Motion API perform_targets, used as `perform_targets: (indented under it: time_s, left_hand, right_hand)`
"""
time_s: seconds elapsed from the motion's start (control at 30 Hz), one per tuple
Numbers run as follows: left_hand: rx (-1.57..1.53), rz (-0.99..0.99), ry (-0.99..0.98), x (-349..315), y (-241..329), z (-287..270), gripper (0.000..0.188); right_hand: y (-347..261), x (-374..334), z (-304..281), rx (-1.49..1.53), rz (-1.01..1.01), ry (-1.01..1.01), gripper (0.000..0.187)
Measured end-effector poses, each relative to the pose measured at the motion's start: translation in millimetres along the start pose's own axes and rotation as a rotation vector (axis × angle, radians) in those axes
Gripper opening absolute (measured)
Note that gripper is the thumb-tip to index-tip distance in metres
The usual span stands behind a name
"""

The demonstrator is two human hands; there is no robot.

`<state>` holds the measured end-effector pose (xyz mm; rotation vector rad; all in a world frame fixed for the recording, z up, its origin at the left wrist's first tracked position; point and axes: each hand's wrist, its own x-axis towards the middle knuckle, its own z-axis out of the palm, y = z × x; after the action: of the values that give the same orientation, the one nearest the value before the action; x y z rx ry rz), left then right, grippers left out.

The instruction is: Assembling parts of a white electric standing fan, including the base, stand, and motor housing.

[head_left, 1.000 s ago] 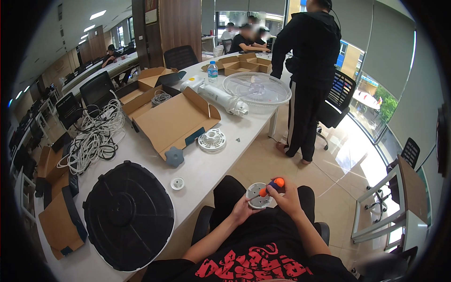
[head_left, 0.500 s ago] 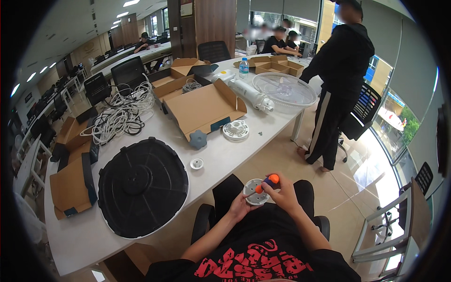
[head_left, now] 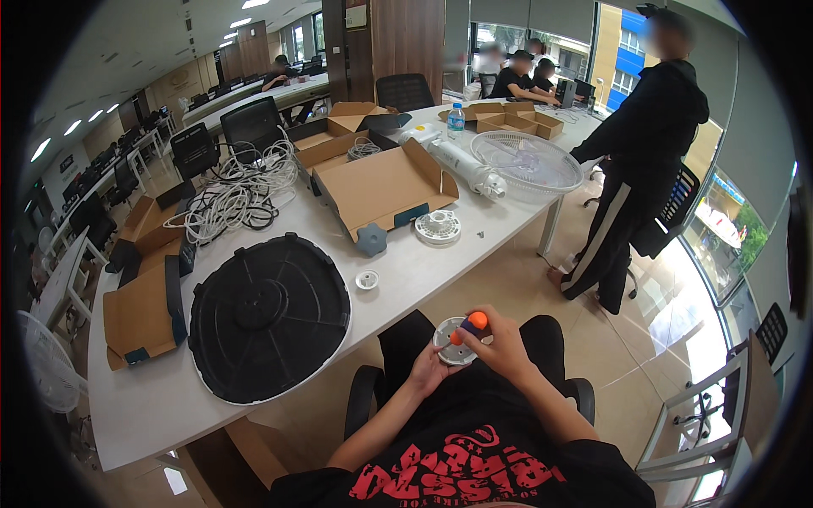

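While I sit back from the counter [head_left: 440, 271], my left hand [head_left: 426, 374] cups a small round white disc [head_left: 450, 342] from below over my lap, fingers curled under its rim. My right hand [head_left: 501, 342] is closed around a screwdriver with an orange cap [head_left: 471, 324], gripping the dark handle with its tip set down on the disc's face. Both hands sit close together, just off the counter's near edge. On the counter to my left lies a large black round fan base [head_left: 269, 315], with a small white cap [head_left: 367, 279] just beyond it. Farther out I see an open cardboard box [head_left: 385, 188], a grey knob [head_left: 371, 240] beside it, a white vented ring [head_left: 438, 227], a clear fan grille [head_left: 530, 163] and a tangle of white cables [head_left: 233, 195]. A person in black [head_left: 637, 169] stands at the counter's far right end.
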<state>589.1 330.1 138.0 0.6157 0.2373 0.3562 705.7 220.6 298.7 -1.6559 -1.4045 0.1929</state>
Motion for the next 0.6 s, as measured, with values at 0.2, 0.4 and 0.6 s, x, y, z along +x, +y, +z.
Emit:
perform_targets:
  time_s: [0.2,0.4,0.6]
  left_hand:
    - [0.012,-0.031,-0.017,6,-1,3,0.053]
    - [0.03,-0.085,-0.05,29,-11,-9,0.051]
    - [-0.011,-0.132,-0.125,55,-20,-6,0.049]
  right_hand:
    - [1,0,3,-0.161,-0.087,0.016,0.039]
    - [1,3,9,-0.125,-0.133,0.043,0.039]
    - [6,2,10,-0.138,-0.184,0.131,0.037]
